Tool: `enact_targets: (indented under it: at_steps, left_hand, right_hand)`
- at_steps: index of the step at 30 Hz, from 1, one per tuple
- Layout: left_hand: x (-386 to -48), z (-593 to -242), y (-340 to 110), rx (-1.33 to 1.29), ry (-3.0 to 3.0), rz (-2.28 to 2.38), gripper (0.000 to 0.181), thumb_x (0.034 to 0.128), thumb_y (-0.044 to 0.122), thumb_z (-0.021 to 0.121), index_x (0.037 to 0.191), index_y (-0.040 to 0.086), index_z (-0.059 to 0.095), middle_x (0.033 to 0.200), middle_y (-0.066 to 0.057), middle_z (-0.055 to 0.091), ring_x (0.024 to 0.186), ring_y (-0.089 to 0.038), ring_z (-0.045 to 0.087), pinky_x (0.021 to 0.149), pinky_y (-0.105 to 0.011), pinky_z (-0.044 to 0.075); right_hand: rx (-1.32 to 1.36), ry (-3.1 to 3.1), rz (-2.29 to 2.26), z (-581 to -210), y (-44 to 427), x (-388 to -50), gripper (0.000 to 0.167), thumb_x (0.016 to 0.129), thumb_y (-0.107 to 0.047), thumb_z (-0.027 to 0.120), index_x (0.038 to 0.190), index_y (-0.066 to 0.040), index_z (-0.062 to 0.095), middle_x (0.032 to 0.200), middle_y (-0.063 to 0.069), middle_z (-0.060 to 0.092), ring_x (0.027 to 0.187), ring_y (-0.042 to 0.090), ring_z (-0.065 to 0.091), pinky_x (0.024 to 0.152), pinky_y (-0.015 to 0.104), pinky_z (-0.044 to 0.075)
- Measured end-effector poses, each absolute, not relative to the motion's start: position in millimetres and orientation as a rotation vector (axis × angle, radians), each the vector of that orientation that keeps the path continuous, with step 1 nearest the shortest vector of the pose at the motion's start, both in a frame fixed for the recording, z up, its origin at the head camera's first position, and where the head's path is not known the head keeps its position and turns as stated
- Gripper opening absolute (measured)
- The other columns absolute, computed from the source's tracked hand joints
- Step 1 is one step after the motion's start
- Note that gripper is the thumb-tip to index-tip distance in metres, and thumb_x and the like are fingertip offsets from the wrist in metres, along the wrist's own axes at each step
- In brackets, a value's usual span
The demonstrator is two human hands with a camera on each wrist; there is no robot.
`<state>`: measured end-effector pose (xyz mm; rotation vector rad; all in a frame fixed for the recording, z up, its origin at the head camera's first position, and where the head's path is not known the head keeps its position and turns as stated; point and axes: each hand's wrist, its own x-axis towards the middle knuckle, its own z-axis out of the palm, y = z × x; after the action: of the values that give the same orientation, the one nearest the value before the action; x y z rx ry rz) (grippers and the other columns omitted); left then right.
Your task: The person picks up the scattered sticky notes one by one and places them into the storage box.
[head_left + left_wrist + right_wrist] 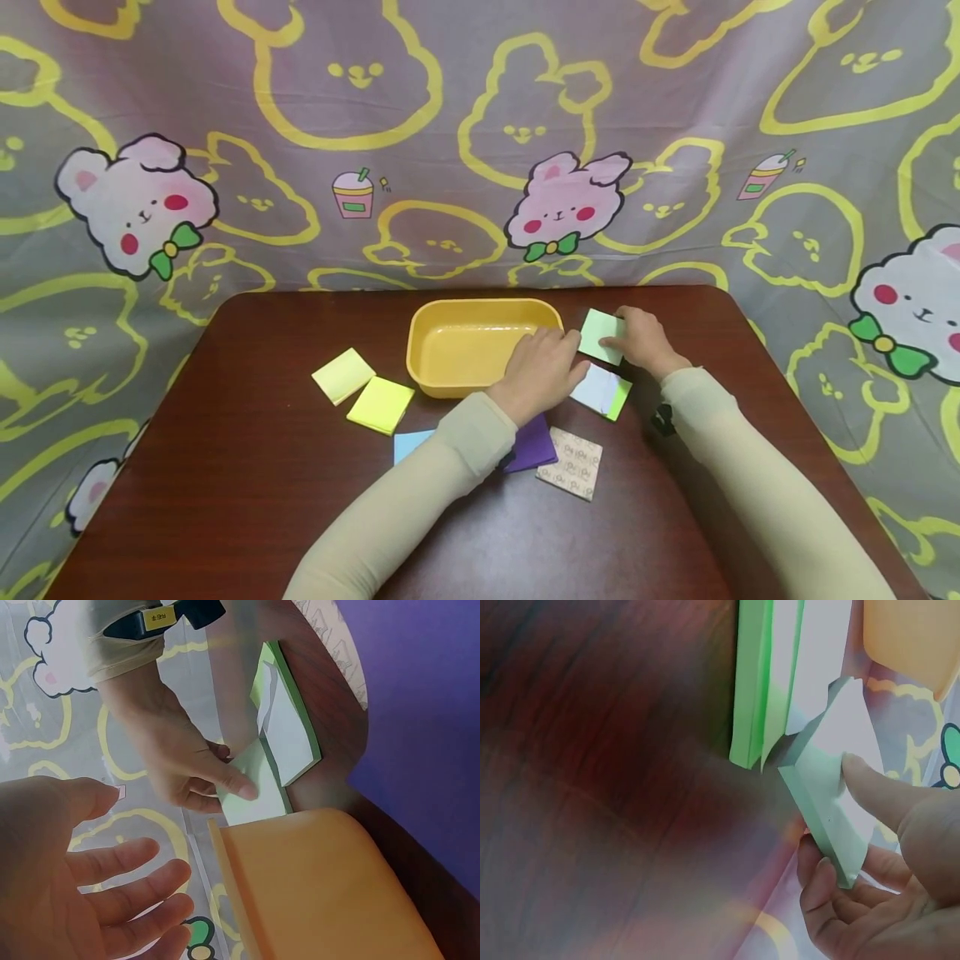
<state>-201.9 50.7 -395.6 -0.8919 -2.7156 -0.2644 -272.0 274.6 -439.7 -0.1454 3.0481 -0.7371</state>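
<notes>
My right hand (647, 340) pinches a pale green sticky note pad (600, 335), thumb on top and fingers beneath, to the right of the yellow container (423, 367). The right wrist view shows the pad (836, 780) tilted in the hand (900, 877). My left hand (542, 371) is over the container's right side, holding nothing; its fingers are spread in the left wrist view (112, 885). Just below the held pad lies a white and bright green pad (603, 390), its top sheet lifted.
Two yellow pads (343, 375) (381, 405) lie left of the container. In front of it are a blue pad (408, 443), partly behind my left sleeve, a purple pad (532, 446) and a patterned beige pad (572, 463). A printed cloth (450, 167) hangs behind the table (247, 433).
</notes>
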Motion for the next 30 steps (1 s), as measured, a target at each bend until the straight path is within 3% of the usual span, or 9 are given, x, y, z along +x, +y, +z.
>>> enact_targets:
  at_steps: [9, 30]
  left_hand:
    - [-201, -396, 52, -0.881, -2.709, -0.279, 0.027, 0.0982, 0.039, 0.061, 0.1, 0.012, 0.063, 0.088, -0.004, 0.07, 0.085, -0.023, 0.068, 0.07, -0.036, 0.054]
    - [-201, -393, 57, -0.9, -2.68, -0.294, 0.026, 0.0987, 0.039, 0.061, 0.099, 0.013, 0.063, 0.086, -0.002, 0.068, 0.081, -0.021, 0.067, 0.067, -0.034, 0.052]
  right_hand:
    - [-0.213, 3.078, -0.778, -435, 276, -269, 0.031, 0.1, -0.014, 0.061, 0.121, 0.009, 0.061, 0.119, 0.03, 0.065, 0.109, 0.047, 0.062, 0.09, 0.059, 0.048]
    - [-0.31, 3.121, -0.789, -414, 267, -256, 0.022, 0.099, -0.01, 0.063, 0.114, 0.007, 0.064, 0.114, 0.027, 0.069, 0.098, 0.04, 0.066, 0.083, 0.054, 0.051]
